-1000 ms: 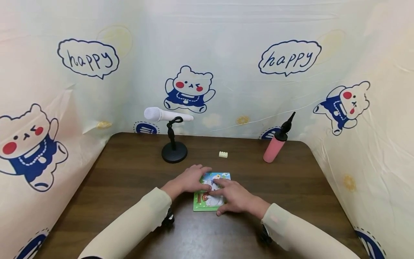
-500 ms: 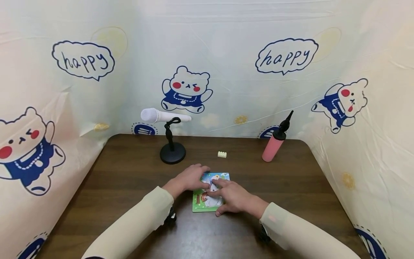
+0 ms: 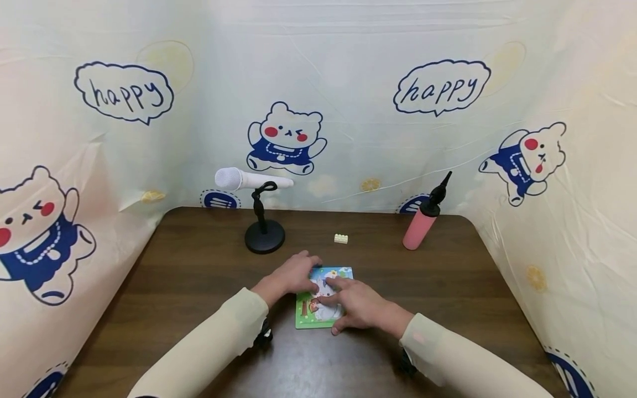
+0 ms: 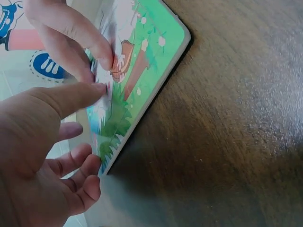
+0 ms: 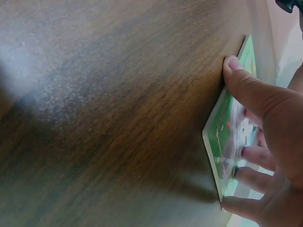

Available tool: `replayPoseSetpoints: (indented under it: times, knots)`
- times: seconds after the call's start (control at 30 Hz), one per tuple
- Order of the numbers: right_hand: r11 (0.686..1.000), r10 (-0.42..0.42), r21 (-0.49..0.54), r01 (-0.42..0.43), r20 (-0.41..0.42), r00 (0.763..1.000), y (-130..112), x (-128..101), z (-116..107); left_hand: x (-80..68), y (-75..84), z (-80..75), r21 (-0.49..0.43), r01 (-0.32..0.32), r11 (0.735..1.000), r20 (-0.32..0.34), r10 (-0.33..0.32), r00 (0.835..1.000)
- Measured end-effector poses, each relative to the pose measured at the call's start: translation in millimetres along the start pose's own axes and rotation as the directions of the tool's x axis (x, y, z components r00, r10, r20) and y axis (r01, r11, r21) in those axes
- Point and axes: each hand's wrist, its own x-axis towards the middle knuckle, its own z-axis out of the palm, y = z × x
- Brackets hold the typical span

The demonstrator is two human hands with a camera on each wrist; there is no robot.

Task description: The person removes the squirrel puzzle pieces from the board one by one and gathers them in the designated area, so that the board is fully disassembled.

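The brown tabletop (image 3: 189,276) carries a picture board (image 3: 324,313) lying flat, its long side seemingly running near to far. It lies right of the left grip (image 3: 293,275) and left of the right grip (image 3: 360,304) — both touch it, loosely splayed, clasping nothing. A cream block (image 3: 340,239) sits on the far side.

The right hand (image 5: 279,137) enters from the right side of the view, its thumb tip contacting one edge of a flat board (image 5: 223,135) and its spread fingers reaching across the printed green face. The board, pale-edged with a rounded corner, lies on a brown wood-grain tabletop (image 5: 109,109) bearing a bright reflection at left. A black object (image 5: 286,4), partly cropped, occupies the upper right corner.
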Motion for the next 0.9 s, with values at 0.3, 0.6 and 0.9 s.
replayPoseSetpoints:
  times: [0.3,0.6,0.9]
  knots:
    - [1.000,0.006,-0.022,-0.006,-0.005,1.000,-1.1,0.9,-0.1,2.1,-1.1,-0.3,-0.025,0.038,0.999,0.024,-0.037,0.999]
    - [1.000,0.025,-0.006,-0.025,-0.003,1.000,-3.1,-0.5,-2.6,-2.5,-5.4,-3.4,0.003,0.050,0.999,-0.030,-0.050,0.998]
    - [0.999,0.035,0.029,-0.035,-0.013,0.999,-4.9,-2.3,-1.1,-11.1,-13.4,-3.1,-0.010,0.027,1.000,-0.107,-0.028,0.994]
